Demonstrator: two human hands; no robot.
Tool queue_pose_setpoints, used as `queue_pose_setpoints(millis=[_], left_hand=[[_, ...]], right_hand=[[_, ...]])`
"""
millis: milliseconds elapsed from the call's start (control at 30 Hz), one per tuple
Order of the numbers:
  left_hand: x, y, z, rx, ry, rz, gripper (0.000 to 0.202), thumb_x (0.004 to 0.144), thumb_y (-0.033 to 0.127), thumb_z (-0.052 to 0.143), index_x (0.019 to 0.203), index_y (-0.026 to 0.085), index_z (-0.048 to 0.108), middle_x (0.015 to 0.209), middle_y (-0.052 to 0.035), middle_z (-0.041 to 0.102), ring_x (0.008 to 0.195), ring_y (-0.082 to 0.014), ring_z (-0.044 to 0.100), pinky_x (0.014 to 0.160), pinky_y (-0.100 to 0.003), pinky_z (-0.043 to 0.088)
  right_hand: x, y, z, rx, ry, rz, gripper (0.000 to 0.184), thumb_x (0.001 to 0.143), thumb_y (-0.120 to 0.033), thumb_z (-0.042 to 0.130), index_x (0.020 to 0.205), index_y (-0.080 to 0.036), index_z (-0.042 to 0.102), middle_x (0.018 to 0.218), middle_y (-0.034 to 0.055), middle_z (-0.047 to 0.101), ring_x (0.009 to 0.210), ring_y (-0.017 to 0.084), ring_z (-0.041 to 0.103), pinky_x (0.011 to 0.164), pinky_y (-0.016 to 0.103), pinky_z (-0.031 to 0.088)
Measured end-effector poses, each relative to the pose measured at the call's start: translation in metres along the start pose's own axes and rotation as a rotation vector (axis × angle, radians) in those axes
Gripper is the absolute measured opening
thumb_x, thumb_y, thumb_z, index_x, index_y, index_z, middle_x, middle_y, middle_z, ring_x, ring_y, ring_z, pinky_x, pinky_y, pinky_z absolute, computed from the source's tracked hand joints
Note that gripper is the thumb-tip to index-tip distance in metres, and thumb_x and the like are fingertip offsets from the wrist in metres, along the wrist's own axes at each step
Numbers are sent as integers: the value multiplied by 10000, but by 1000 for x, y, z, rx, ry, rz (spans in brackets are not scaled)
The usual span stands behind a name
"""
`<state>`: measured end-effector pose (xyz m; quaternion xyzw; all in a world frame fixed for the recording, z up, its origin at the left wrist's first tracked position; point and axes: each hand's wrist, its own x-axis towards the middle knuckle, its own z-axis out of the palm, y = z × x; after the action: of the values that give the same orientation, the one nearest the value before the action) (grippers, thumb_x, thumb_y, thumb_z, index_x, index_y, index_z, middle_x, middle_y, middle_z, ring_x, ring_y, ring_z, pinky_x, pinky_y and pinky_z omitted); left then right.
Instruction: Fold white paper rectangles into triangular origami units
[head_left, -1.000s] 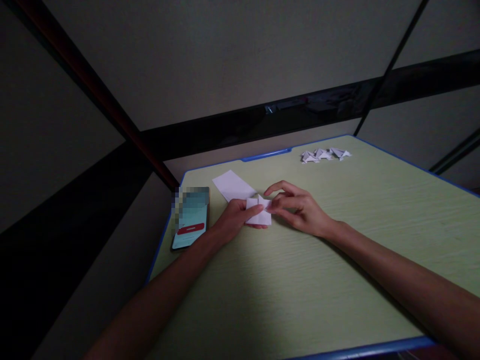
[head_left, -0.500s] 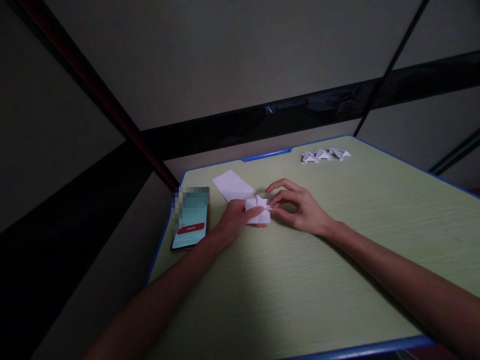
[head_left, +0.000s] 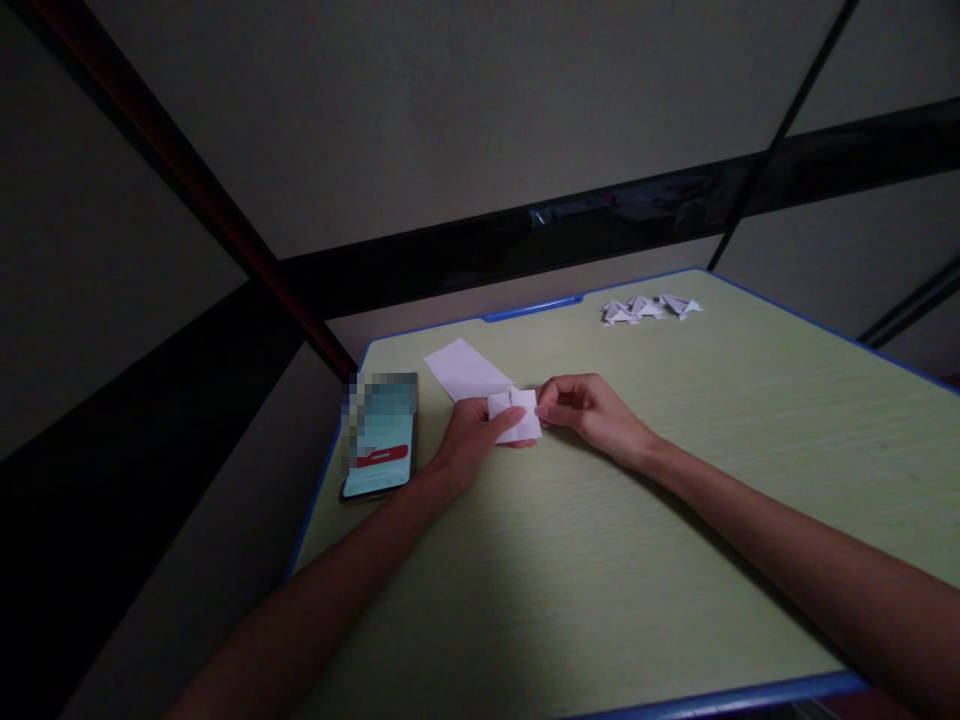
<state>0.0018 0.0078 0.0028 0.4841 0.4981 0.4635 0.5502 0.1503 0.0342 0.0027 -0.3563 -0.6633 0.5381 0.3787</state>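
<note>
A small folded white paper (head_left: 526, 428) with a few layered flaps is held above the table, near its middle. My left hand (head_left: 476, 432) grips it from the left, thumb pressed on top and fingers underneath. At its right edge, my right hand (head_left: 583, 408) is closed, thumb and index finger pinching the paper's side; the other fingers are curled. Behind the left hand lies a flat white sheet (head_left: 463, 368), its near end partly hidden by the hand and the folded piece.
On the left of the light green table (head_left: 675, 560) lies a smartphone (head_left: 386, 430) with a lit screen, partly pixelated. Several folded paper figures (head_left: 646, 308) stand in a row at the far right. A blue rim (head_left: 750, 692) edges the table; a panelled wall rises behind.
My right hand's raised fingers have curled in, and it has drawn to the paper's right edge. The upright flap at the paper's top right now lies flatter. My left hand has hardly moved.
</note>
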Motion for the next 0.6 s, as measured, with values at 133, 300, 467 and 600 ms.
queue_pose_setpoints(millis=[133, 300, 467, 600], left_hand=[[-1, 1, -1, 68, -12, 32, 160, 603, 239, 615, 528, 99, 598, 504, 2, 581, 475, -90, 506, 485, -201, 404], [-3, 1, -2, 120, -46, 94, 171, 622, 253, 597, 528, 110, 589, 500, 11, 576, 476, -90, 504, 476, -195, 389], [-3, 2, 1, 164, -85, 68, 191, 595, 286, 629, 571, 98, 608, 530, 2, 588, 475, -82, 495, 461, -186, 379], [-1, 3, -1, 147, -86, 39, 213, 577, 300, 645, 634, 94, 631, 536, 1, 592, 496, -87, 502, 482, -191, 382]], right_hand=[[0, -2, 1, -21, 5, 21, 114, 593, -221, 559, 554, -134, 497, 548, -13, 494, 520, 86, 415, 526, 239, 309], [-1, -3, 2, -16, -85, 53, 165, 638, -272, 549, 594, -145, 453, 523, -30, 467, 494, 78, 404, 485, 220, 288], [-3, -1, 2, -63, -167, 5, 243, 720, -329, 486, 569, -157, 405, 501, -46, 396, 457, 63, 338, 441, 209, 236], [-4, 0, 1, -56, -187, -13, 255, 752, -336, 448, 576, -158, 400, 503, -46, 381, 459, 65, 321, 439, 211, 225]])
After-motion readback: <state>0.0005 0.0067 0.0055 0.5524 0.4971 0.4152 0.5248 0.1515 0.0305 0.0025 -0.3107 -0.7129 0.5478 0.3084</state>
